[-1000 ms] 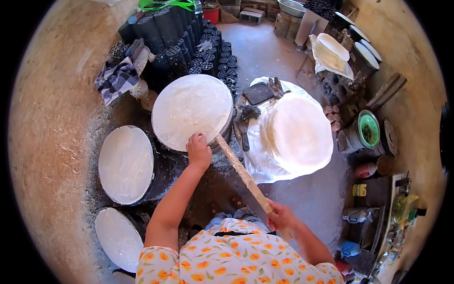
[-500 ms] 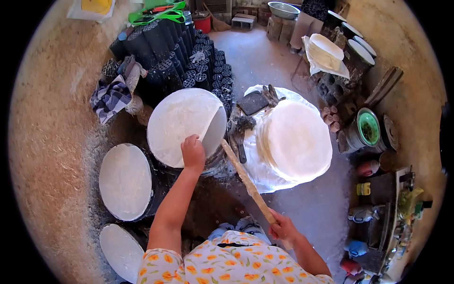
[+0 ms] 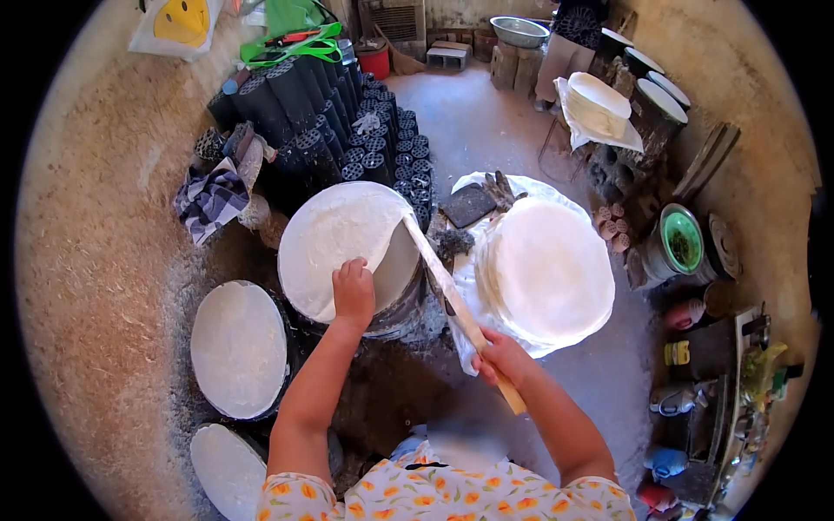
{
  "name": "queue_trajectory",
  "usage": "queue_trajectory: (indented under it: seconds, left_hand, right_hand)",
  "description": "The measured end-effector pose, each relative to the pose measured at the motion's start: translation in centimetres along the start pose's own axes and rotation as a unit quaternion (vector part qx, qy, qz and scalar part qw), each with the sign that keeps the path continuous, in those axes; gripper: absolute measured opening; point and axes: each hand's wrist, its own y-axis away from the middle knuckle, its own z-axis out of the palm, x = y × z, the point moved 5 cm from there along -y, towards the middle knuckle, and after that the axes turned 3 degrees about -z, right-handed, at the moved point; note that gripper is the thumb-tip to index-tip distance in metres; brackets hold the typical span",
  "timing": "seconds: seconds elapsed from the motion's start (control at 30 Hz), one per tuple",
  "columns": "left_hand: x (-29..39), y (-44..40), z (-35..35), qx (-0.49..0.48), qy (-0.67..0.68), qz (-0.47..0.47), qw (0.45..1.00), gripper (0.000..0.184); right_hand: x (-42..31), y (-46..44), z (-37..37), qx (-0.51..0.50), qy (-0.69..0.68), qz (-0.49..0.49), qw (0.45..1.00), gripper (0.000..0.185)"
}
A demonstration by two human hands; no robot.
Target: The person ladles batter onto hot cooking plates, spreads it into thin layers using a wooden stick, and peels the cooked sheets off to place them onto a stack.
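My left hand (image 3: 354, 293) is closed on the near edge of a thin white round sheet (image 3: 339, 234), which looks like a rice sheet. Its right side is folded back, baring a grey strip of the round steamer top (image 3: 398, 265) beneath. In my right hand (image 3: 506, 356) is a long flat wooden stick (image 3: 443, 278), gripped near its lower end. The stick's far tip meets the sheet's far right edge; whether it is under the sheet I cannot tell. To the right lies a stack of round white sheets (image 3: 547, 269) on shiny plastic.
Two more white round tops (image 3: 239, 347) stand at left. Black coal briquettes (image 3: 373, 148) are piled behind the steamer. Dark gloves (image 3: 499, 191) lie by the stack. Another person (image 3: 569, 52) stands at the back near a smaller stack (image 3: 599, 100). A cluttered shelf (image 3: 734, 382) lines the right.
The wooden stick has moved forward and left, its tip now at the sheet's edge. My right hand has risen with it. The bared strip is wider, and my left hand keeps its hold.
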Motion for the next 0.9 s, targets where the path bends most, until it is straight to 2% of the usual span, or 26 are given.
queue_trajectory:
  seconds: [0.1,0.17,0.23,0.33,0.43,0.57,0.63,0.77,0.83,0.9]
  left_hand:
    - [-0.2,0.2,-0.1,0.012,0.011,-0.014,1.000,0.003]
    - [-1.0,0.5,-0.2,0.034,0.018,-0.027,0.999,0.002]
    - [-1.5,0.6,-1.0,0.057,0.027,-0.040,0.997,0.001]
    - [-2.8,1.4,-3.7,0.139,0.114,-0.107,0.978,0.001]
    - [-4.5,2.1,-6.6,0.157,0.129,-0.134,0.970,0.001]
    - [-7.3,0.1,-11.6,0.182,0.064,-0.088,0.977,0.004]
    - [-7.3,-2.5,-14.7,0.161,0.058,-0.019,0.985,0.004]
    - [-4.8,-7.4,-18.9,0.094,0.043,0.052,0.993,0.002]
    - [-2.4,-8.8,-18.5,-0.033,0.022,0.117,0.992,0.006]
    - [1.2,-9.7,-18.4,-0.066,0.029,0.144,0.987,0.009]
  right_hand:
    - [-1.0,-2.7,1.2,-0.002,-0.050,-0.063,0.997,0.065]
    - [-0.6,-2.8,1.3,0.078,0.034,-0.105,0.991,0.064]
    - [0.2,-1.4,1.1,0.088,0.063,-0.089,0.990,0.063]
    - [2.5,1.2,-0.5,0.117,0.109,-0.071,0.985,0.064]
    - [5.1,3.0,-2.5,0.140,0.145,-0.075,0.977,0.066]
    - [7.3,5.0,-4.3,0.173,0.151,-0.092,0.969,0.067]
    - [8.2,5.5,-5.1,0.193,0.145,-0.094,0.966,0.068]
    - [8.7,6.1,-5.9,0.232,0.117,-0.104,0.960,0.068]
    - [8.6,6.5,-6.5,0.241,0.123,-0.116,0.956,0.068]
    - [8.5,7.2,-7.3,0.263,0.124,-0.129,0.948,0.068]
